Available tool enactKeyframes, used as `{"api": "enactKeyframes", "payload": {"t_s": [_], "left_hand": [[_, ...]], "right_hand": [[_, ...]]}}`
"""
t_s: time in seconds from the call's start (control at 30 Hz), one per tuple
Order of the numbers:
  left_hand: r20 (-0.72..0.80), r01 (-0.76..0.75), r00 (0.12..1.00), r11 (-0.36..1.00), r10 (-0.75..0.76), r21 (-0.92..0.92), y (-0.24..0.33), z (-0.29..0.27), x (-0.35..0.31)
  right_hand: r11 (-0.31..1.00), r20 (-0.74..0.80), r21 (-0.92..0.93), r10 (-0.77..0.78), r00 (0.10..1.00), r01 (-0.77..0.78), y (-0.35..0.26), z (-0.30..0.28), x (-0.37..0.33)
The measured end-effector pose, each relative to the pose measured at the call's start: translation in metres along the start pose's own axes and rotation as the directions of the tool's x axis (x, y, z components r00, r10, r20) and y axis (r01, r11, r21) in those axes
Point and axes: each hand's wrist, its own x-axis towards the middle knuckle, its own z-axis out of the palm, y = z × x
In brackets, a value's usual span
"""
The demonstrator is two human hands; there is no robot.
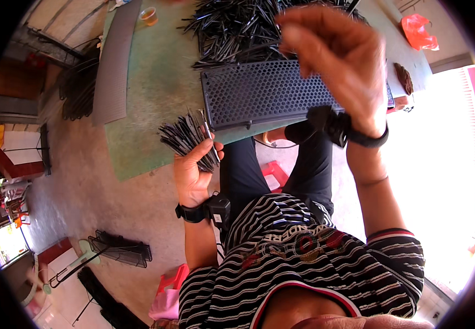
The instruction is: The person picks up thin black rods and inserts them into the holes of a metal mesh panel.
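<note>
My left hand (196, 164) is closed around a bundle of thin dark sticks (185, 136), beside the left front corner of a dark perforated tray (270, 90). One stick with a silvery shaft stands out at the bundle's right side. Raised above the tray's right part is my right hand (339, 57), slightly blurred, its fingers curled and pinched together. Whatever is between those fingertips cannot be made out against the dark pile behind. That large heap of loose thin black sticks (232, 30) lies just beyond the tray.
A green worktable (155, 88) carries the tray and heap. At its left lies a long grey strip (118, 66), with a small cup of amber liquid (149, 16) nearby. A red plastic bag (419, 32) and a brown object (403, 78) sit at the right.
</note>
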Motion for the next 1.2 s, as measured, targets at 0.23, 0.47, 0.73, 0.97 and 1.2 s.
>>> {"api": "enactKeyframes", "payload": {"t_s": [0.23,0.47,0.73,0.97,1.2], "left_hand": [[-0.012,0.063,0.998,0.998,-0.063,0.010,-0.004,0.002,0.003],[-0.022,0.094,0.995,0.993,-0.095,-0.067,-0.011,0.018,0.016],[-0.062,0.015,0.998,1.000,-0.013,0.024,-0.027,0.026,0.029],[-0.094,-0.025,0.995,0.992,0.037,0.120,-0.034,0.022,0.032],[-0.188,-0.097,0.975,0.987,0.121,0.129,-0.037,0.008,0.035]], "right_hand": [[0.921,0.267,0.068,0.353,0.897,-0.383,0.002,0.005,-0.078],[0.959,0.130,-0.061,0.283,0.950,-0.278,0.043,0.017,-0.038],[0.833,0.455,0.069,0.463,0.761,-0.549,0.122,0.074,-0.023],[0.812,0.384,0.094,0.504,0.774,-0.576,0.128,0.087,-0.031],[0.823,0.290,0.121,0.506,0.812,-0.556,0.126,0.100,-0.039]]}}
